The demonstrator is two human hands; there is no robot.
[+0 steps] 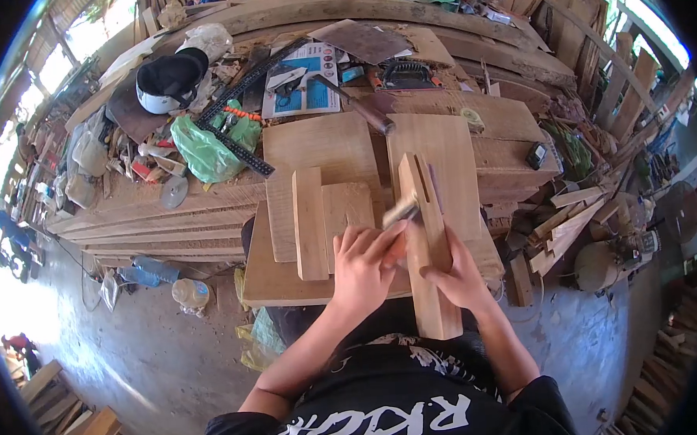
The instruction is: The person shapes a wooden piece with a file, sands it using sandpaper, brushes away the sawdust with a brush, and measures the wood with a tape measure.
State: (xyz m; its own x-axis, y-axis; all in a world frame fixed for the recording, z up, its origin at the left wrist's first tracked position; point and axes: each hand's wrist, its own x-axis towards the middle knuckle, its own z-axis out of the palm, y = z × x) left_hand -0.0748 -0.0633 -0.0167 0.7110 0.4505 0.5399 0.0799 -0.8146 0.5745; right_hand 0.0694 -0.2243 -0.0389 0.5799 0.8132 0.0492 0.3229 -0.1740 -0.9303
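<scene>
My right hand (455, 273) is wrapped around a long wooden block (428, 280) with a narrow slot near its far end, held at a slight tilt in front of my body. In my closed left hand (366, 257) is a small tan and grey piece (402, 210), pressed against the block's left side near the slot. Its kind is not clear, since my fingers cover part of it. Left of the hands, a narrow wooden strip (310, 227) and a shorter wooden piece (348, 205) lie on a wide board (280, 197).
A wooden work board (259, 281) spans my lap, against stacked planks (152, 228). Behind it lie a wooden-handled tool (375, 120), a black square ruler (235, 150), a green plastic bag (203, 150) and a cap (169, 81). Offcuts (570, 225) and a motor (603, 263) stand right.
</scene>
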